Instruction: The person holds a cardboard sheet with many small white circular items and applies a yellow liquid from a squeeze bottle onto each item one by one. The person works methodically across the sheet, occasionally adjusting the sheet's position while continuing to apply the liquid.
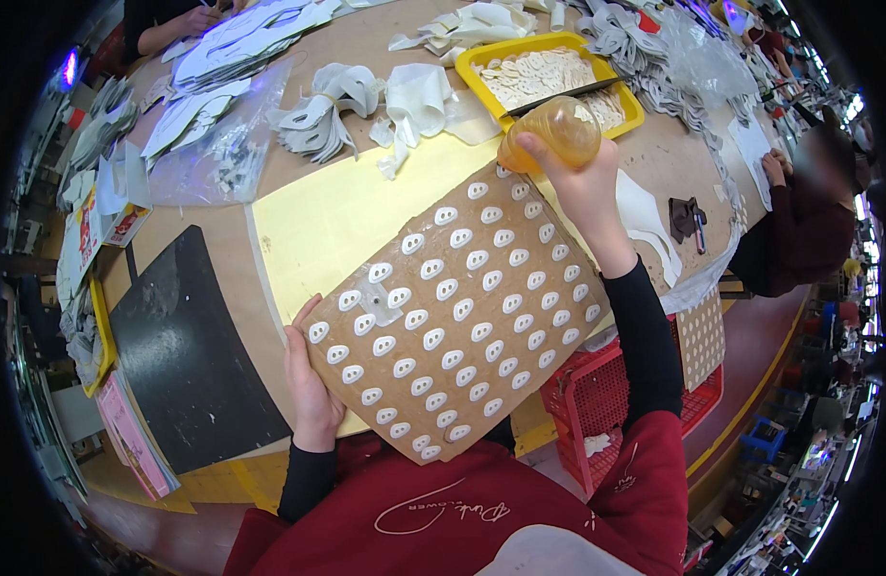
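Dozens of white pieces (477, 260) are dotting a brown board (458, 335), whose left corner the left hand (315, 392) is gripping; the right hand (585, 187) is holding an amber bottle (563, 132), tilted, at the top corner. The board's lower corner is jutting past the near edge of the table (234, 259), and a yellow tray (638, 117) is standing close behind the bottle. Pale script (491, 513) is running across the red sweatshirt (414, 542).

Board (457, 334): cardboard-like, matt, rough-edged. White pieces (477, 260): smooth. Bottle (563, 132): translucent plastic, glossy. Tray (478, 92): smooth plastic. Yellow sheet (318, 230): smooth, papery. Black panel (189, 355): matt, scuffed. Bag (217, 165): clear plastic, wrinkled, shiny. Basket (587, 389): openwork plastic. Sleeves (645, 331): matt cloth.
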`<state>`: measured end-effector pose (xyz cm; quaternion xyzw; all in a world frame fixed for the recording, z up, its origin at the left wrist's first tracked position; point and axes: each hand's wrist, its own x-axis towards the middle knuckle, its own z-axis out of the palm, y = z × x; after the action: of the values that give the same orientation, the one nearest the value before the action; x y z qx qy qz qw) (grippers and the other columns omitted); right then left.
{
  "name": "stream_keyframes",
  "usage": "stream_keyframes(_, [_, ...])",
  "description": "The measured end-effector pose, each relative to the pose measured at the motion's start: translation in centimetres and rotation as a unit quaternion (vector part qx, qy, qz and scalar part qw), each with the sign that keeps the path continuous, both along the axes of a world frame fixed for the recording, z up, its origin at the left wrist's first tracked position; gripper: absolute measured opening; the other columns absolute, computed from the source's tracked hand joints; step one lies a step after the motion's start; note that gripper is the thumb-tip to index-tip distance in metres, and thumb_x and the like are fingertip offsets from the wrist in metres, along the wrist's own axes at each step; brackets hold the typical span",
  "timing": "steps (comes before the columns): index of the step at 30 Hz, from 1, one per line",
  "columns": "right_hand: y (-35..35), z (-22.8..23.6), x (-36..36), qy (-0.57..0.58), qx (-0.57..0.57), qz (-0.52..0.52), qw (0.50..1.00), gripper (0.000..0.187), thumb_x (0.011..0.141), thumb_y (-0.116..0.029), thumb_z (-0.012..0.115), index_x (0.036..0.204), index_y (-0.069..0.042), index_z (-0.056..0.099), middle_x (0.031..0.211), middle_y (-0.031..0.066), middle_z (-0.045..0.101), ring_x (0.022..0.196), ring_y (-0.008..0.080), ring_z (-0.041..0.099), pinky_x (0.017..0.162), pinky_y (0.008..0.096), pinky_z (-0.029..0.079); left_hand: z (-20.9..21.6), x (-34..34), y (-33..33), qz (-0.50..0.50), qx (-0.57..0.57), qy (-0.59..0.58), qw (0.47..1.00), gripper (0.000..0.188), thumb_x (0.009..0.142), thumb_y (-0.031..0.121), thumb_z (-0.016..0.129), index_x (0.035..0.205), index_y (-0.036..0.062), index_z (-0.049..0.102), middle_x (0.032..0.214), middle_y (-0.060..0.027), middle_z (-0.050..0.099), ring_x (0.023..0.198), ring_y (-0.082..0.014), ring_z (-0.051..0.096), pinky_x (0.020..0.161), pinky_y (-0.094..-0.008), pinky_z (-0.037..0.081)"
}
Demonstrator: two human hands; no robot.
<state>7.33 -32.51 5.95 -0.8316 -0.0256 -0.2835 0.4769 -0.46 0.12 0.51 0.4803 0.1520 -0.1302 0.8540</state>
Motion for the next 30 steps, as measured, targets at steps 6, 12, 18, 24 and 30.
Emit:
stream_keyframes(6, [-0.2, -0.1, 0.5, 0.002, 0.000, 0.005, 1.000, 0.031, 0.082, -0.028, 0.075, 0.091, 0.001, 0.069, 0.074, 0.0068, 0.070, 0.066, 0.0121, 0.065, 0.062, 0.0258, 0.050, 0.0, 0.0, 0.0, -0.002, 0.001, 0.004, 1.000, 0.054, 0.103, 0.042, 0.024, 0.135, 0.0007, 0.037, 0.129, -0.0174, 0.050, 0.118, -0.0239, 0.053, 0.097, -0.0373, 0.048])
stream_keyframes(12, [-0.9, 0.2, 1.2, -0.003, 0.011, -0.010, 1.000, 0.030, 0.082, -0.026, 0.075, 0.093, 0.001, 0.069, 0.079, 0.0065, 0.071, 0.070, 0.0118, 0.066, 0.065, 0.0263, 0.051, -0.1, 0.5, -0.1, -0.003, -0.007, -0.008, 1.000, 0.054, 0.103, 0.042, 0.024, 0.135, 0.0009, 0.038, 0.129, -0.0172, 0.050, 0.118, -0.0238, 0.054, 0.097, -0.0372, 0.048])
stream_keyframes(18, [-1.6, 0.0, 0.8, 0.006, 0.041, -0.030, 0.999, 0.029, 0.082, -0.024, 0.075, 0.094, 0.002, 0.069, 0.082, 0.0066, 0.072, 0.074, 0.0107, 0.066, 0.069, 0.0257, 0.051, -0.2, 0.4, -0.2, -0.005, -0.007, -0.006, 1.000, 0.053, 0.103, 0.042, 0.024, 0.135, 0.0016, 0.038, 0.129, -0.0172, 0.050, 0.117, -0.0238, 0.054, 0.097, -0.0371, 0.048])
stream_keyframes(24, [-2.1, -0.2, 0.5, 0.011, 0.037, -0.039, 0.998, 0.029, 0.082, -0.023, 0.075, 0.094, 0.002, 0.070, 0.083, 0.0066, 0.072, 0.074, 0.0104, 0.066, 0.069, 0.0253, 0.051, -0.3, 0.4, -0.1, -0.008, -0.002, -0.008, 1.000, 0.054, 0.103, 0.042, 0.024, 0.135, 0.0011, 0.038, 0.129, -0.0176, 0.050, 0.117, -0.0238, 0.054, 0.097, -0.0371, 0.048])
stream_keyframes(30, [-2.3, -0.4, -0.2, 0.016, 0.066, -0.048, 0.997, 0.027, 0.082, -0.021, 0.075, 0.093, 0.002, 0.069, 0.083, 0.0066, 0.071, 0.075, 0.0109, 0.066, 0.069, 0.0252, 0.051, -0.3, 0.4, -0.2, -0.007, -0.004, -0.010, 1.000, 0.054, 0.103, 0.042, 0.024, 0.135, 0.0007, 0.038, 0.128, -0.0176, 0.050, 0.117, -0.0236, 0.054, 0.096, -0.0371, 0.049])
